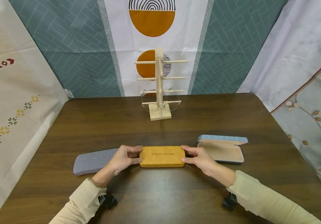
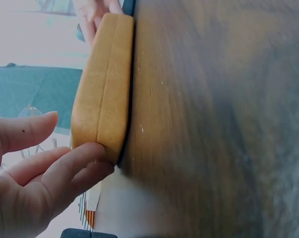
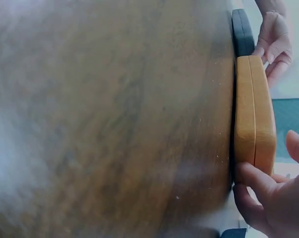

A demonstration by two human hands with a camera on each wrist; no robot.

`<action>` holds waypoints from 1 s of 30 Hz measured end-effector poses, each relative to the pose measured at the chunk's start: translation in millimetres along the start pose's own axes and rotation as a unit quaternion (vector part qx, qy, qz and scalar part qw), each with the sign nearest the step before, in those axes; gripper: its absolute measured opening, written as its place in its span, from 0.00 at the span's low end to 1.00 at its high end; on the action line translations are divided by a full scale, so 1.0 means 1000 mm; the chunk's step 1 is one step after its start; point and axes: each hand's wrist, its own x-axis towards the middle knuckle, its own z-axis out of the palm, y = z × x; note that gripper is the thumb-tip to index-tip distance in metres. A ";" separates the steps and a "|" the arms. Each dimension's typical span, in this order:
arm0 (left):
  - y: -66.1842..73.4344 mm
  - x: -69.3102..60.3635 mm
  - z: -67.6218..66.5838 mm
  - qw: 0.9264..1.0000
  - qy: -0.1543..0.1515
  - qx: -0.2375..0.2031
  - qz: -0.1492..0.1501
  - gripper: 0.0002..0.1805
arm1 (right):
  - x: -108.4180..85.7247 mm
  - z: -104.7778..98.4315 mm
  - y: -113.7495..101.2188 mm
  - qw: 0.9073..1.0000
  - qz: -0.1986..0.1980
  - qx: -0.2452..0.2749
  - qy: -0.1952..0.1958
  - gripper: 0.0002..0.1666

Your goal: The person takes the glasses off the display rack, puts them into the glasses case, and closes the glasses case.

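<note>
A mustard-yellow glasses case (image 1: 162, 156) with printed lettering lies closed on the wooden table, its long seam facing the person. My left hand (image 1: 125, 158) touches its left end. At the opposite end, my right hand (image 1: 200, 158) touches it the same way. In the left wrist view the fingers (image 2: 75, 163) rest against the case end, while the thumb stands apart above. The right wrist view likewise has fingers (image 3: 258, 179) on the case end and a raised thumb. A closed grey-purple glasses case (image 1: 93, 161) lies partly behind my left hand.
A light-blue glasses case (image 1: 222, 151) lies with its lid up beside my right hand. Toward the back stands a wooden glasses rack (image 1: 159, 81), with thin-framed glasses (image 1: 154, 108) on its lowest bar. Patterned cloths (image 1: 87, 56) hang around the table (image 1: 160, 193).
</note>
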 end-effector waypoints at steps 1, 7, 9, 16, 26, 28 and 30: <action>0.000 0.000 0.000 1.000 0.001 -0.004 0.000 0.25 | 0.000 0.000 0.000 1.000 -0.001 -0.001 -0.001 0.34; 0.000 0.000 0.000 1.000 0.012 -0.016 -0.009 0.26 | 0.002 -0.002 0.000 1.000 0.005 -0.008 0.003 0.35; 0.000 -0.001 0.000 1.000 0.016 -0.012 -0.009 0.25 | 0.003 -0.003 0.000 1.000 0.005 -0.006 0.004 0.35; 0.002 -0.003 0.000 0.997 0.015 0.063 0.030 0.20 | 0.003 -0.001 -0.005 1.000 -0.006 -0.012 0.013 0.34; 0.013 0.000 -0.007 0.995 0.053 0.084 0.023 0.23 | 0.004 -0.007 -0.024 0.998 -0.022 -0.046 0.044 0.30; 0.015 0.002 -0.009 0.996 0.051 0.069 0.017 0.23 | 0.006 -0.009 -0.027 0.997 -0.033 -0.045 0.047 0.29; 0.018 0.005 -0.011 0.997 0.048 0.055 0.013 0.24 | 0.008 -0.010 -0.030 0.997 -0.043 -0.049 0.051 0.29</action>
